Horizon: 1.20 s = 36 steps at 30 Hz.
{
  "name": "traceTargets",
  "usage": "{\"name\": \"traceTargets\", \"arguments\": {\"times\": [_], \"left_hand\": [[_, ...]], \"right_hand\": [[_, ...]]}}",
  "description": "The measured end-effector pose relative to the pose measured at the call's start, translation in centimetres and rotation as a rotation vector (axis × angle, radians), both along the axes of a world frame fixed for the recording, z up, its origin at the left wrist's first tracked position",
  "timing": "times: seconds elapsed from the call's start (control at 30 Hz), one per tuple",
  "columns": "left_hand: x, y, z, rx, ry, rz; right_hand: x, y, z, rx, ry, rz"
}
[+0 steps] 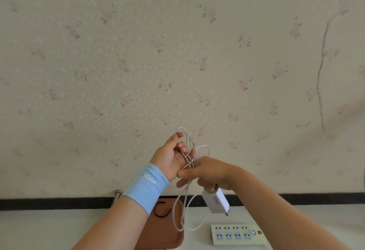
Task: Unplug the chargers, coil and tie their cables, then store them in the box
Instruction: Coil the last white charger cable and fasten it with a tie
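L hand = left hand [170, 157], raised w/ palm toward cam, thumb up, fingers loosely bent round several loops of the white cable [190, 159]. Loops ran over the fingertips and down across the palm. Right hand [212, 171] sat just beside it, touching at the L wrist area. Its thumb and forefinger were pinching the bundled strands, other fingers curled under. White charger brick [216, 200] hung tilted just below those curled fingers, prongs pointing down-right. Couldn't tell if they gripped it or only the cable end, view too small. Slack cable drooped in long loops to the white tabletop [39, 230], btwn the brown tray [164, 238] and the power strip [237, 235]. Black tie [162, 210] lay on the tray, partly behind the L forearm. Blue wristband [146, 185] on the L wrist. Floral wallpaper wall [138, 62] behind.
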State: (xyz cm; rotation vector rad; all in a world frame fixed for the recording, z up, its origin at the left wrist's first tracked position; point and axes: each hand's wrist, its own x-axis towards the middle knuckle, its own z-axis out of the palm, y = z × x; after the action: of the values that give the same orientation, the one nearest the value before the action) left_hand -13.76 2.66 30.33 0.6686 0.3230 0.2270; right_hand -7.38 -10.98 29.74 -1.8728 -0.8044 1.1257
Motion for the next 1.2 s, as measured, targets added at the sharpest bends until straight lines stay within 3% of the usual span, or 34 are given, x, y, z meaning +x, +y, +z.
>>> {"name": "traceTargets", "arguments": {"times": [0.17, 0.33, 0.53, 0.77, 0.93, 1.13, 1.2], "left_hand": [[-0.3, 1.5, 0.8, -0.014, -0.064, 0.035], [-0.5, 5.6, 1.1, 0.027, 0.005, 0.323], [-1.0, 6.8, 1.1, 0.149, 0.078, 0.493], [-1.6, 3.6, -0.2, 0.319, 0.270, 0.024], [-2.0, 1.4, -0.5, 0.772, 0.270, -0.556], [-1.8, 1.2, -0.6, 1.226, 0.244, -0.604], [-1.5, 1.2, -0.8, 1.191, 0.251, -0.497]], "right_hand": [[-0.4, 0.4, 0.4, 0.049, 0.037, 0.036], [-0.6, 0.1, 0.6, -0.107, -0.062, 0.182], [-0.6, 0.8, 0.2, -0.073, 0.130, 0.236], [0.6, 0.2, 0.8, 0.176, 0.278, -0.142], [1.3, -0.2, 1.4, 0.348, 0.405, -0.391], [1.9, -0.9, 1.3, 0.337, 0.323, -0.536], [2.0, -1.1, 1.4, 0.303, 0.249, -0.554]]}}
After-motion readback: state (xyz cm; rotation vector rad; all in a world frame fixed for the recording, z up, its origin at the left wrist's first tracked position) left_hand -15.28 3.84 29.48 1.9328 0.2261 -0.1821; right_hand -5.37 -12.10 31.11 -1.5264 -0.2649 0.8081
